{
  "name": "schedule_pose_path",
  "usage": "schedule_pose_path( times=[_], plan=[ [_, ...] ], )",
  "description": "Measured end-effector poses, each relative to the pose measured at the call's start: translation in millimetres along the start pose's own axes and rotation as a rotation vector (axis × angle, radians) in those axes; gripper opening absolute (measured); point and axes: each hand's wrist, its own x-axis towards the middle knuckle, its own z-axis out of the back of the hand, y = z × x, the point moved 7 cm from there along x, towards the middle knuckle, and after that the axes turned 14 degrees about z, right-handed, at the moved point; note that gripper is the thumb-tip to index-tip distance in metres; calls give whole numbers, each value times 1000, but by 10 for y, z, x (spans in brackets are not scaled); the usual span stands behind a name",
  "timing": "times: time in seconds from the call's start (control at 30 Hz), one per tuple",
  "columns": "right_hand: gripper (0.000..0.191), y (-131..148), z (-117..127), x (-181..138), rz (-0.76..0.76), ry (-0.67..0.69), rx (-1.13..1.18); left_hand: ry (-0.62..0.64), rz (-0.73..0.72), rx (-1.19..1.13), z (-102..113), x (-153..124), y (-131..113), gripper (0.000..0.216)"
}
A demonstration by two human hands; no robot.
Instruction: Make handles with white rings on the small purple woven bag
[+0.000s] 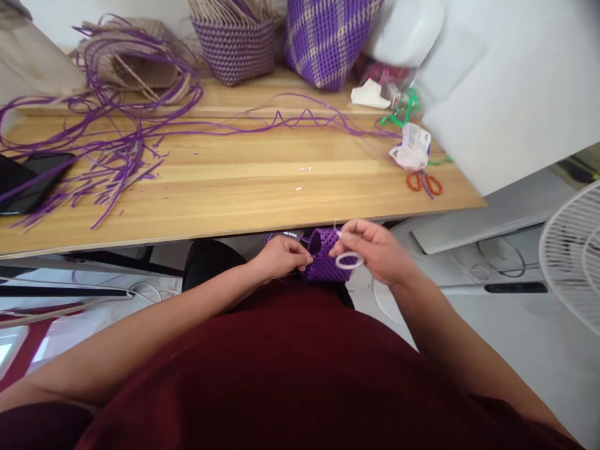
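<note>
A small purple woven basket (pixel 323 265) lies on my lap, just below the table's front edge, with its dark opening turned toward the left. My left hand (pixel 284 257) is closed in a pinch at the near side of that opening, thumb and fingertips on the rim. Over the basket's right side, my right hand (pixel 370 249) is closed around a white ring (pixel 349 260), which hangs below its fingers. A short thin whitish end (pixel 336 226) sticks up from the same fingertips. Whether it joins the ring is hidden by the fingers.
On the wooden table (pixel 234 181) lie long purple strips (pixel 225 128), cut pieces (pixel 117 178), a black phone (pixel 42 172) and orange-handled scissors (pixel 424 182). Two woven baskets, a brown-purple one (pixel 234 50) and a purple checked one (pixel 328 44), stand behind. A fan (pixel 574 250) is at right.
</note>
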Motion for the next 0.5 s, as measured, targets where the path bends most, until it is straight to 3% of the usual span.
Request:
schedule_pose_path(
  times=[0.1,0.2,0.5],
  plan=[
    [29,-404,-268,-299,-139,-12,44,31,37,-95,-46,-17,25,19],
    [27,-650,-357,-381,-148,-69,7,52,61,-142,-74,-35,59,17],
    [19,-710,-393,-363,-134,-136,-134,76,112,-192,-49,-33,141,17]
  ],
)
